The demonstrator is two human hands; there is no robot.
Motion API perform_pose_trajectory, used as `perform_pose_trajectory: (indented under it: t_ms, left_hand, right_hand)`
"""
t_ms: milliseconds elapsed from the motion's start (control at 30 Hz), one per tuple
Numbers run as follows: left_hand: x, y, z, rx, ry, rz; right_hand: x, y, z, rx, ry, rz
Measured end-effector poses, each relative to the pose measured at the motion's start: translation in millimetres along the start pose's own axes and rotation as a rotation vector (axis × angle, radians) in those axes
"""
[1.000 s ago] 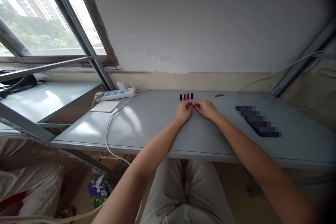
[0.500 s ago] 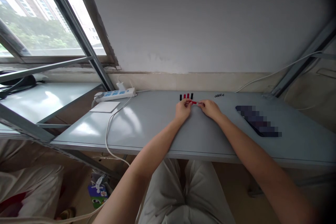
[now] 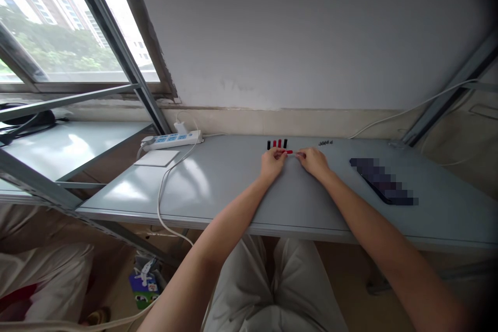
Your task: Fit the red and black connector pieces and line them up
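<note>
Over the desk, my left hand [image 3: 273, 162] pinches a small red cylindrical sleeve [image 3: 289, 152] between thumb and fingertips, its end pointing right. My right hand [image 3: 312, 160] is closed just across a narrow gap from it. A thin, pale piece shows at its fingertips, facing the sleeve's end, too small to name. Just behind my left hand stand several upright cylinders: a black sleeve [image 3: 268, 144] on the left, red sleeves [image 3: 277, 143] in the middle and another black sleeve [image 3: 285, 143] on the right. Small dark metal parts [image 3: 326, 142] lie in a row beyond my right hand.
A white power strip [image 3: 173, 139] and a flat white square [image 3: 157, 158] lie at the left of the grey desk [image 3: 233, 187]. A white cable [image 3: 160, 192] runs over the front edge. A dark, partly pixelated flat object [image 3: 383, 181] rests at the right. The wall stands behind.
My left fingers now cover more of the red sleeve, so less of it shows. Both hands stay close together in nearly the same place. The view has shifted slightly.
</note>
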State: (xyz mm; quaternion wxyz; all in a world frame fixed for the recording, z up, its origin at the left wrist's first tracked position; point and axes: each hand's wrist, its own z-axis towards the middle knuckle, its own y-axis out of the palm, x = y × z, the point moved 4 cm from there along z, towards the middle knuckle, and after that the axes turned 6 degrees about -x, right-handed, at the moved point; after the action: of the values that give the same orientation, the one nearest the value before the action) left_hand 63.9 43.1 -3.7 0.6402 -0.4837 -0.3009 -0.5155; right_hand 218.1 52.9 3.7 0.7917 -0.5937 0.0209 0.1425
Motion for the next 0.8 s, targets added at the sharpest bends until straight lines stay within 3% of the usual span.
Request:
perform_pose_trajectory:
  t_ms: [267, 467, 633, 800]
  left_hand:
    - [-1, 4.4, -1, -0.090, -0.006, -0.012]
    - [-2, 2.2, -1, -0.062, -0.008, 0.051]
    - [-2, -2.1, -1, 0.016, -0.033, 0.163]
    - [-4, -1.6, 0, -0.004, -0.056, 0.224]
  right_hand:
    - [-26, -9, -6, 0.045, -0.224, -0.048]
    - [-28, -9, -8, 0.006, -0.231, -0.051]
    - [-10, -5, 3, 0.056, -0.085, 0.083]
    - [11, 10, 21, -0.072, 0.156, 0.398]
